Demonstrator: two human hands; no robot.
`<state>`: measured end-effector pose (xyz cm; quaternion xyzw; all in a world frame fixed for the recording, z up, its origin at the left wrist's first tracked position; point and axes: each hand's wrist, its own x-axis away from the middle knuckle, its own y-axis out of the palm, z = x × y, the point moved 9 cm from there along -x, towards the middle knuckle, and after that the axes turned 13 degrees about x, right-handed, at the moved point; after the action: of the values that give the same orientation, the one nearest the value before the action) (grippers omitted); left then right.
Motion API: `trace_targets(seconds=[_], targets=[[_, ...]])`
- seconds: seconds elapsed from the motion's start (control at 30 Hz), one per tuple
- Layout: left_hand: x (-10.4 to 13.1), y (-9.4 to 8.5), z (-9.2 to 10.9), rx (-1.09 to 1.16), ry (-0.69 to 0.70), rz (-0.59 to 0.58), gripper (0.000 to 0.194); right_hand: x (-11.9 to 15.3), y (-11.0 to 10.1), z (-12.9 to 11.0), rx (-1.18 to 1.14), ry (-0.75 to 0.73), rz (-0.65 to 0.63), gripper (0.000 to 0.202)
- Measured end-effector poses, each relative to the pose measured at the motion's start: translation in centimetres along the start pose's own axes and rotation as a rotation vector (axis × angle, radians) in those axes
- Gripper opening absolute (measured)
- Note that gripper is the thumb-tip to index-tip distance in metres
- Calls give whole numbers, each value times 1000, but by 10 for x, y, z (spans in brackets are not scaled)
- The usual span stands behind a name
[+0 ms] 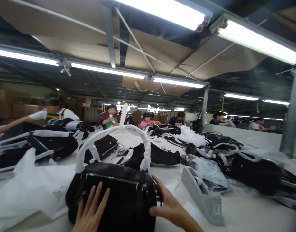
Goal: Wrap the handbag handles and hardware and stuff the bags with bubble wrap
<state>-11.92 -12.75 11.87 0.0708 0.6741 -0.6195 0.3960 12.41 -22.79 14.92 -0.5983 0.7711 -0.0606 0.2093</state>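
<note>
A black handbag (119,196) stands upright in front of me, its tall arched handle (147,145) wrapped in white paper. Silver rings and a dark strap show at its right end. My left hand (90,209) lies on the bag's front, fingers spread and stretched out. At the right end, my right hand (169,206) grips the bag's side, thumb toward the front and fingers around the edge, partly hidden. Just right of that hand sits a grey tape dispenser (203,198).
White wrapping sheets (37,190) lie on the left of the pale table. More black bags (254,170) with wrapped handles are heaped right, left and beyond. A clear plastic bag (210,172) lies behind the dispenser. Several people work across the table; one reaches out at far left.
</note>
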Motion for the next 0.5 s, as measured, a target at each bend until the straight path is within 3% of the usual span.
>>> trace_targets(seconds=[0.1,0.17,0.3,0.4,0.5], targets=[[-41,5,-17,-19,46,-7,109,10,14,3,100,-24,214,83],[-64,12,-27,-6,80,-92,102,15,16,7,140,-15,330,80],[-83,15,-38,68,-5,-276,94,12,12,15,128,25,392,74],[-83,-8,-18,185,11,-244,85,8,-1,22,-34,85,424,57],[-88,-54,31,267,185,-3,55,6,-5,27,-197,180,404,51]])
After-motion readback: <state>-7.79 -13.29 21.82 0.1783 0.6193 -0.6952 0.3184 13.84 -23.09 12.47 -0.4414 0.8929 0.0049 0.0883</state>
